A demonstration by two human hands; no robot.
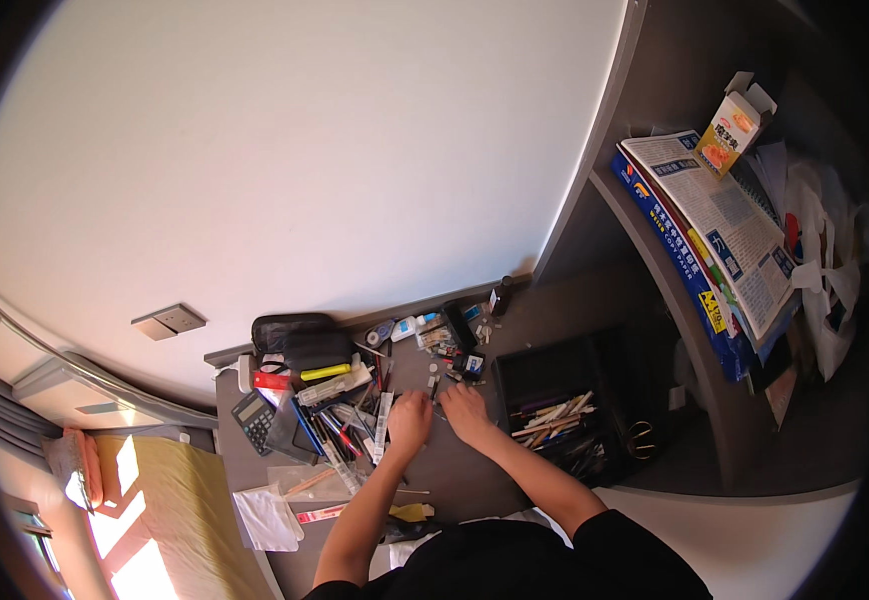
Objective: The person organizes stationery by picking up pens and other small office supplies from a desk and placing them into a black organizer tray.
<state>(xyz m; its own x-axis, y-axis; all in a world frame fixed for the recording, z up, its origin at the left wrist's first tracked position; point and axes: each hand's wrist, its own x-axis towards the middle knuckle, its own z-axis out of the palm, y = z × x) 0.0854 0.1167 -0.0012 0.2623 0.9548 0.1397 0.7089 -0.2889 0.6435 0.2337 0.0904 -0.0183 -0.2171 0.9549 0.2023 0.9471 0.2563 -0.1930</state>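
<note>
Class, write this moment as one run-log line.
left hand: grip unclear, right of pens | right hand: grip unclear, left of tray | calculator: left of pens

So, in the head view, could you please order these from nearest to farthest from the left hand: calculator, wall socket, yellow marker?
1. Yellow marker: up and left of the left hand.
2. Calculator: farther left, on the desk.
3. Wall socket: farthest left, beyond the desk.
</note>
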